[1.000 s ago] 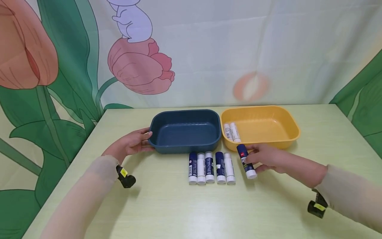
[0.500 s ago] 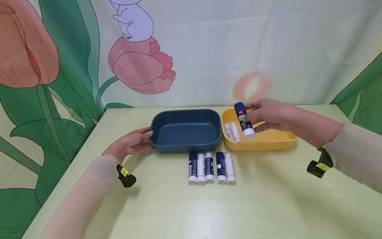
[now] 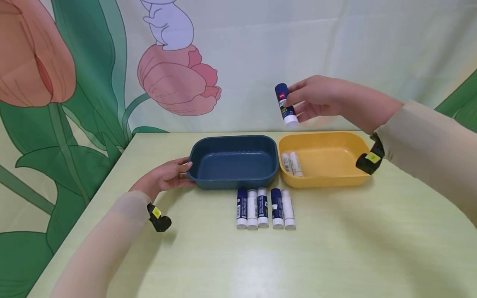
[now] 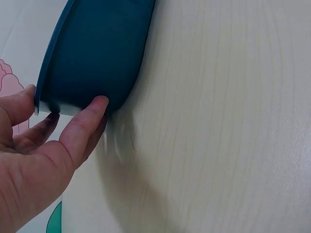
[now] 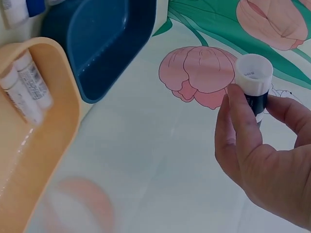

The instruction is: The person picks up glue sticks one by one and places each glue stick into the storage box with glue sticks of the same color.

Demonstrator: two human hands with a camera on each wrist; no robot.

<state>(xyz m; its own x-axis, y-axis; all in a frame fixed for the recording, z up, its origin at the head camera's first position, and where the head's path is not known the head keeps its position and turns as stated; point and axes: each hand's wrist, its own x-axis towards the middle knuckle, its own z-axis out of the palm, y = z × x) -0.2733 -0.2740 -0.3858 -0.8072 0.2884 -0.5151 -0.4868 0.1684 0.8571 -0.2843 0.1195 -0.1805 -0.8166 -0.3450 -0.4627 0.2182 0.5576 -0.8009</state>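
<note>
My right hand (image 3: 313,99) holds a navy glue stick (image 3: 286,105) with a white cap high in the air above the back edge of the yellow tray (image 3: 357,145); in the right wrist view the fingers (image 5: 240,126) pinch the glue stick (image 5: 254,82). Two white glue sticks (image 3: 291,164) lie at the left end of the yellow tray. My left hand (image 3: 164,178) grips the left rim of the dark blue tray (image 3: 201,149), thumb and fingers (image 4: 85,126) around the tray's rim (image 4: 53,104). Several glue sticks (image 3: 265,208) lie in a row in front of the trays.
The pale green table (image 3: 335,248) stands against a tulip-printed curtain (image 3: 179,78). Both trays sit side by side at the middle back of the table. A black wrist camera (image 3: 158,217) hangs under the left sleeve, another black wrist camera (image 3: 369,159) under the right.
My right hand picked the navy glue stick up from the table in front of the yellow tray, carried it over the tray, and lifted it high and slightly left. The left hand stayed.
</note>
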